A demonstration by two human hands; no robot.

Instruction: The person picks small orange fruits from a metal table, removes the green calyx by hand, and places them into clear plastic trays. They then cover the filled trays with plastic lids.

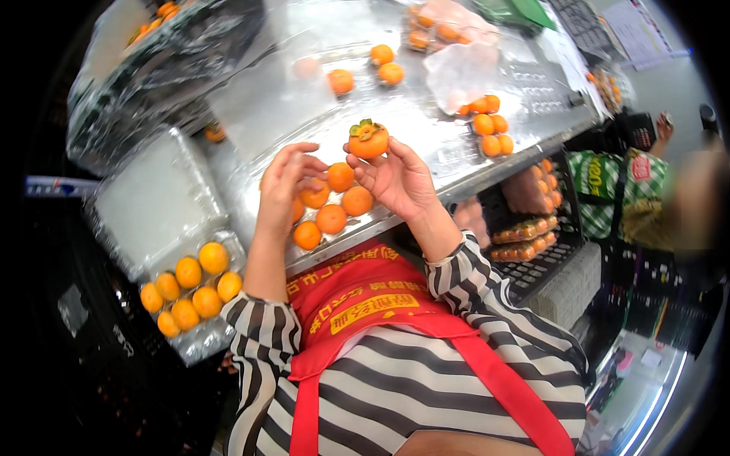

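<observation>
My right hand (pixel 399 176) holds an orange persimmon (pixel 368 143) with its green calyx facing up, gripped between thumb and fingers. My left hand (pixel 290 185) is a little to the left with curled, parted fingers and no fruit visible in its grasp; its palm side is partly hidden. Below both hands, several persimmons (pixel 331 219) sit in rows in a clear plastic tray near the metal table's (pixel 450 171) front edge. Loose persimmons (pixel 341 82) lie farther back on the table. At the lower left, another clear tray (pixel 199 342) carries more orange fruit (pixel 188 272) in rows.
White foam liners (pixel 462 71) and packed fruit (pixel 489 135) lie at the table's right. A stack of clear trays (pixel 154 199) stands left, beside a plastic-lined box (pixel 165 74). Below the table's right edge is a black crate (pixel 530 273) of packed fruit. A person's hand (pixel 664 126) shows far right.
</observation>
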